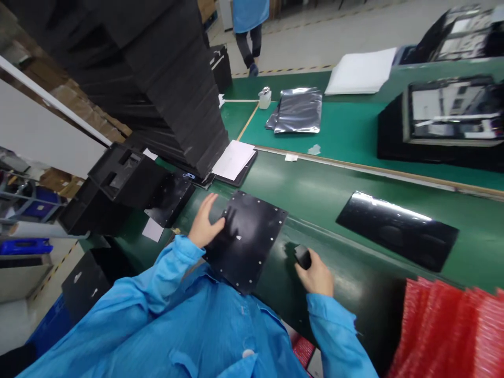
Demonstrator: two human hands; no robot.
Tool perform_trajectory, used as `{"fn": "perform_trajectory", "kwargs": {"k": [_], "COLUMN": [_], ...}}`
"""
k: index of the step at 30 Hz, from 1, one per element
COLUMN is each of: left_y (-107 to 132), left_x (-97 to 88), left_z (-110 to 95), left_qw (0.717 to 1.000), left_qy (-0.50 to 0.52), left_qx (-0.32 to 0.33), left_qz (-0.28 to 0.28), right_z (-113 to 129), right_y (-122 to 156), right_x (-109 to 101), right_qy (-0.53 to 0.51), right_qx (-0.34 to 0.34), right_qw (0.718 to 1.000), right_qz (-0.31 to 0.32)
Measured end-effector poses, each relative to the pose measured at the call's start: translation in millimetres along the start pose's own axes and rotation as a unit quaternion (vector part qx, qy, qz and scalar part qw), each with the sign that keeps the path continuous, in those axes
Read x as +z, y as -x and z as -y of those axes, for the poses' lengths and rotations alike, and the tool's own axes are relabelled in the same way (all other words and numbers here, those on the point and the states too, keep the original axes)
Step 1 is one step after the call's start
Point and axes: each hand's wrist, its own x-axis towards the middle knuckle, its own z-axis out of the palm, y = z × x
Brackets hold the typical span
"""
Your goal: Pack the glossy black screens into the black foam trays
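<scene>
A flat black panel (252, 236) with small holes along its edges lies on the green bench in front of me. At its left edge is my left hand (205, 223), fingers apart and thumb over the panel; whether it touches the surface I cannot tell. To the right of the panel, my right hand (316, 273) is closed around a small black block (302, 256), held just above the bench. A glossy black sheet (397, 230) lies farther right, apart from both hands.
Tall stacked black foam trays (169, 94) rise at the left, beside white papers (234, 159). Red bubble-wrap bags (449, 331) sit at the near right. Silvery bags (299, 110), a small white bottle (265, 98) and a glass-topped black stack (452, 115) stand beyond. A person (251, 31) is behind the bench.
</scene>
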Motion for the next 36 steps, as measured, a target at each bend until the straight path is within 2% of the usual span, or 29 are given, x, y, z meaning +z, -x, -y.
{"fn": "perform_trajectory", "kwargs": {"k": [2, 4, 7, 9, 12, 14, 16, 17, 18, 19, 21, 22, 24, 26, 27, 29, 31, 33, 34, 35, 36], "left_y": [-8, -9, -5, 4, 29, 50, 67, 71, 73, 72, 62, 54, 32, 11, 2, -8, -8, -1, 3, 7, 11], "left_x": [2.3, 19.5, 45.1, 53.5, 63.9, 73.6, 78.3, 75.7, 68.7, 57.5, 26.0, 9.0, -18.5, -29.1, -27.2, -13.1, 5.9, 20.8, 25.5, 28.7, 30.9], "left_z": [16, 24, 19, 11, -9, -27, -46, -53, -58, -60, -52, -43, -17, 12, 25, 47, 59, 64, 65, 64, 64], "left_qw": [0.995, 0.980, 0.958, 0.952, 0.944, 0.932, 0.930, 0.933, 0.938, 0.945, 0.963, 0.969, 0.968, 0.953, 0.944, 0.932, 0.931, 0.935, 0.939, 0.945, 0.951], "left_qy": [-0.018, -0.062, -0.134, -0.174, -0.232, -0.242, -0.219, -0.195, -0.162, -0.119, -0.010, 0.048, 0.149, 0.222, 0.245, 0.266, 0.266, 0.258, 0.250, 0.240, 0.226], "left_qx": [-0.096, -0.181, -0.226, -0.206, -0.079, -0.007, -0.007, -0.020, -0.028, -0.030, -0.025, -0.023, -0.034, -0.068, -0.093, -0.145, -0.180, -0.186, -0.177, -0.163, -0.146], "left_qz": [0.014, 0.058, 0.118, 0.142, 0.221, 0.272, 0.296, 0.302, 0.306, 0.304, 0.270, 0.242, 0.199, 0.196, 0.200, 0.197, 0.175, 0.159, 0.156, 0.154, 0.151], "right_z": [14, 35, 64, 76, 78, 66, 47, 35, 24, 13, -2, -4, 2, 21, 34, 61, 84, 100, 105, 108, 111], "right_y": [21, 34, 36, 31, 20, 10, -4, -11, -17, -22, -24, -20, -1, 28, 44, 74, 96, 104, 103, 99, 93], "right_x": [1, -1, -11, -18, -23, -21, -16, -12, -8, -3, 5, 9, 15, 18, 18, 19, 18, 17, 16, 15, 14], "right_qy": [0.046, 0.097, 0.178, 0.212, 0.200, 0.129, 0.024, -0.022, -0.051, -0.061, -0.037, -0.019, 0.003, 0.005, 0.004, 0.002, -0.024, -0.119, -0.198, -0.290, -0.383], "right_qx": [-0.086, -0.160, -0.210, -0.224, -0.223, -0.225, -0.217, -0.198, -0.168, -0.128, -0.060, -0.051, -0.085, -0.160, -0.193, -0.226, -0.204, -0.136, -0.088, -0.034, 0.022], "right_qw": [0.995, 0.982, 0.960, 0.947, 0.945, 0.949, 0.947, 0.949, 0.959, 0.974, 0.996, 0.998, 0.991, 0.978, 0.973, 0.973, 0.978, 0.980, 0.972, 0.952, 0.920], "right_qz": [0.027, 0.040, 0.056, 0.089, 0.129, 0.177, 0.237, 0.243, 0.223, 0.179, 0.050, -0.011, -0.102, -0.135, -0.123, -0.051, 0.035, 0.086, 0.091, 0.087, 0.083]}}
